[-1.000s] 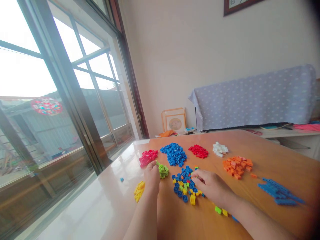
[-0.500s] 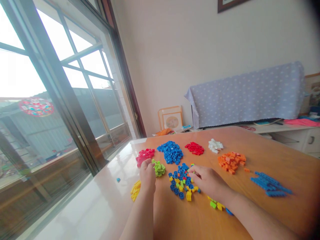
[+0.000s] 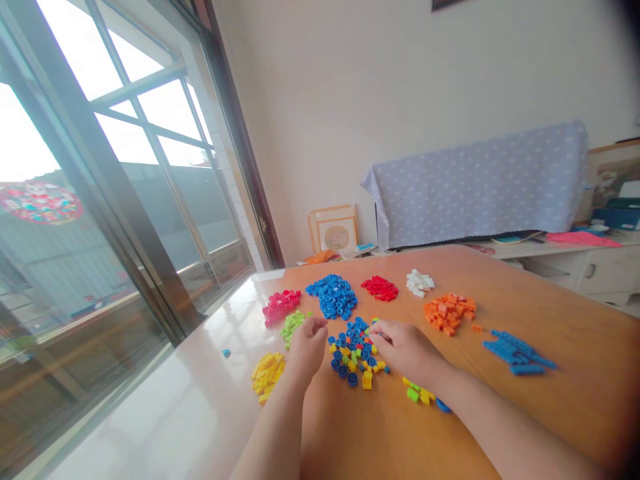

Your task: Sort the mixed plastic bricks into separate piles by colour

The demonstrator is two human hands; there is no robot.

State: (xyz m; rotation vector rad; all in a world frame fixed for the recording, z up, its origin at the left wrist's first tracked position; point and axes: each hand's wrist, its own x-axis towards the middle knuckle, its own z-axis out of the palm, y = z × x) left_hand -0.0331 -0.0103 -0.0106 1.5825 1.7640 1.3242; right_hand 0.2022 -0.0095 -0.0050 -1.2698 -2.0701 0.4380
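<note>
A mixed pile of blue, yellow, green and red pieces (image 3: 353,357) lies on the wooden table (image 3: 340,433) between my hands. My left hand (image 3: 309,343) is closed at the pile's left side, just right of the lime green pile (image 3: 292,327); whatever its fingertips hold is too small to make out. At the pile's right edge, my right hand (image 3: 403,343) has its fingers pinched together, with any piece in them hidden. A yellow pile (image 3: 267,375) lies left of my left forearm. A few yellow and green pieces (image 3: 419,393) sit beside my right forearm.
Behind are pink (image 3: 281,307), blue (image 3: 333,295), red (image 3: 380,288) and white (image 3: 419,283) piles. Orange pieces (image 3: 449,312) and long blue pieces (image 3: 517,353) lie to the right. One small blue piece (image 3: 227,353) is at the left. A window stands left of the table.
My left hand has moved right, from the lime green pile toward the mixed pile. My right hand stays by the mixed pile's right edge. The view has shifted slightly.
</note>
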